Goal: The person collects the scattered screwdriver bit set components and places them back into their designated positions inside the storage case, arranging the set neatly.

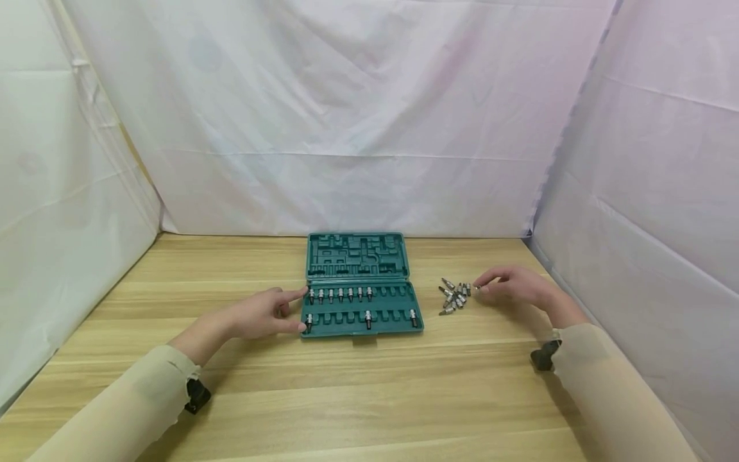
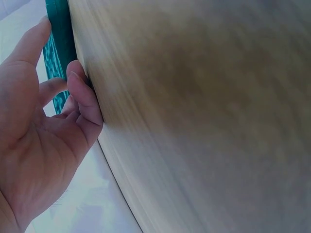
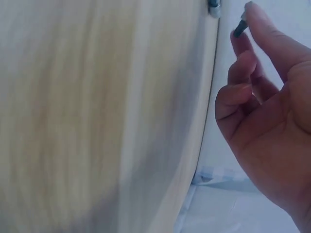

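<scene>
A green tool case lies opened flat in the head view, its moulded lid at the back. Several silver bit sockets with dark tips line the left of its rear row, and 3 sit spaced along the front row. My left hand rests its extended thumb and index finger against the case's left side; the other fingers are bent. My right hand pinches a small bit socket between thumb and index finger, dark tip showing in the right wrist view. Beside that hand lies a loose pile of bit sockets.
The wooden table carries the case in the middle and the pile to its right. White cloth walls stand behind and on both sides. One loose bit socket shows at the top of the right wrist view.
</scene>
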Tool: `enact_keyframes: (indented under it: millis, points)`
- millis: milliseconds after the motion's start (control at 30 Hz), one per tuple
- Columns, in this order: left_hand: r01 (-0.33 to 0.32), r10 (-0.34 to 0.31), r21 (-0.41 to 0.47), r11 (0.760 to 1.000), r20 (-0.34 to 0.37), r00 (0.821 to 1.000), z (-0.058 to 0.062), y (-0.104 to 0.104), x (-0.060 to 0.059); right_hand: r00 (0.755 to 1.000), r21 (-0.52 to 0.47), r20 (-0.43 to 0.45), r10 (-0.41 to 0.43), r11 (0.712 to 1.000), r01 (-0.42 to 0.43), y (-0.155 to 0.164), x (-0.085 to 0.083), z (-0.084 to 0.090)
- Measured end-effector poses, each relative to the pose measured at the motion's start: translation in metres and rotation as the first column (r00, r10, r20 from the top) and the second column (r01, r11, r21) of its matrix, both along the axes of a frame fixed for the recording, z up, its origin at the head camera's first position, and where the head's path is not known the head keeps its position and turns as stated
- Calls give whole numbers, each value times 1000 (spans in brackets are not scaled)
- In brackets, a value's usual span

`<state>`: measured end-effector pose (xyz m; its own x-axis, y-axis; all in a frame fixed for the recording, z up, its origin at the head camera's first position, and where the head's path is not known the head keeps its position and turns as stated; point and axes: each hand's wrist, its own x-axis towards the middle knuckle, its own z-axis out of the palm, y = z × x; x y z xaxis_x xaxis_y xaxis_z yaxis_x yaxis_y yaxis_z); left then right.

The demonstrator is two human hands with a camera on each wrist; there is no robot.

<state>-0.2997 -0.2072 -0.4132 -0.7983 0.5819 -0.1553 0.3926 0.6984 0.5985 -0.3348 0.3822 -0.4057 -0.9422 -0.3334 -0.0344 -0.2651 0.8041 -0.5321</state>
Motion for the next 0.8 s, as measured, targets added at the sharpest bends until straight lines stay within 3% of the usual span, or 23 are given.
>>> enact_keyframes:
  millis: [233,467,800]
  points:
    - [1,-1,-7,1000,-4,1000,0,0,0,1000,-63,18,-5,998,6,-21,1,7]
    - [-4,4,-11,1000,4,1000,1,1,1,996,-202,85,26,979,-8,-43,2,9]
    - [2,-2,-17,1000,-4,1000,-1,0,0,996,-291,63,59,956,-38,-66,2,10]
